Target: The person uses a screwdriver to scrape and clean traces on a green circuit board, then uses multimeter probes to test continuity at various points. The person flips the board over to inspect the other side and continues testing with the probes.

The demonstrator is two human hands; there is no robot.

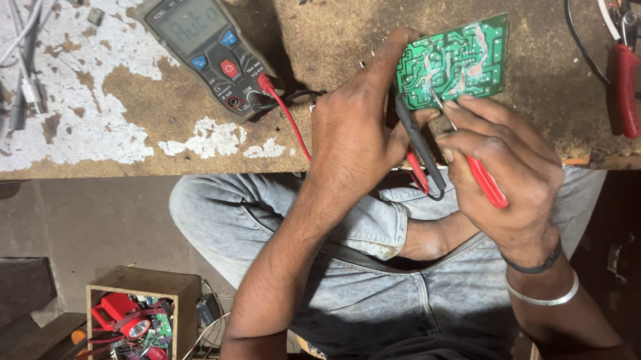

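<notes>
Sitting at the surface's (143, 117) front edge, the green circuit board (454, 62) gets probed: left hand (354, 125) fingers pinch the black probe (415, 139), right hand (503, 163) fingers pinch the red probe (482, 176). Grey multimeter (210, 48) sits off left, red-handled pliers (625, 76) right.

Far left-centre on the worn bench: grey handheld multimeter (210, 48), its rectangular pale grey-green screen (190, 20) lit, lying tilted, blue and red buttons below.
</notes>
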